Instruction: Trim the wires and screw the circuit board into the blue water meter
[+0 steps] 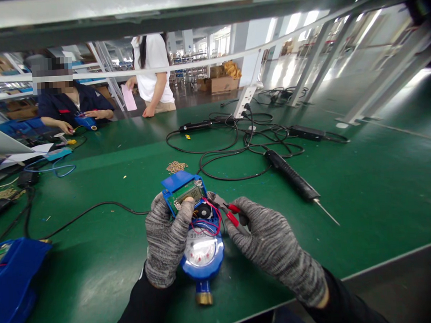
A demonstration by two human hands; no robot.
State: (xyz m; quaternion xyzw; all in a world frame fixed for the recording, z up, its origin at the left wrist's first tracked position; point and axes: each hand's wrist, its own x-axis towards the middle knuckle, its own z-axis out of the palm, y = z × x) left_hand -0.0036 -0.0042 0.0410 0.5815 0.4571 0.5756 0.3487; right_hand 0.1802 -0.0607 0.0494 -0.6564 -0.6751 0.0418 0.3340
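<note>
In grey knitted gloves, my left hand (166,239) grips the blue water meter (203,251) by its opened upper housing, thumb resting near the display on the green circuit board (183,194). The meter has a round dial and a brass fitting at its near end. Red and dark wires (216,219) loop out of the housing. My right hand (266,231) is closed around red-handled cutting pliers (231,216). Their metal jaws reach the housing's right edge, close to the wires. Whether the jaws touch a wire is too small to tell.
A pile of small brass screws (176,167) lies beyond the meter. To the right is a black electric screwdriver (296,176) among tangled cables and a white power strip (244,102). Another blue meter (15,283) sits at left. Two people (155,73) are across the green table (108,258).
</note>
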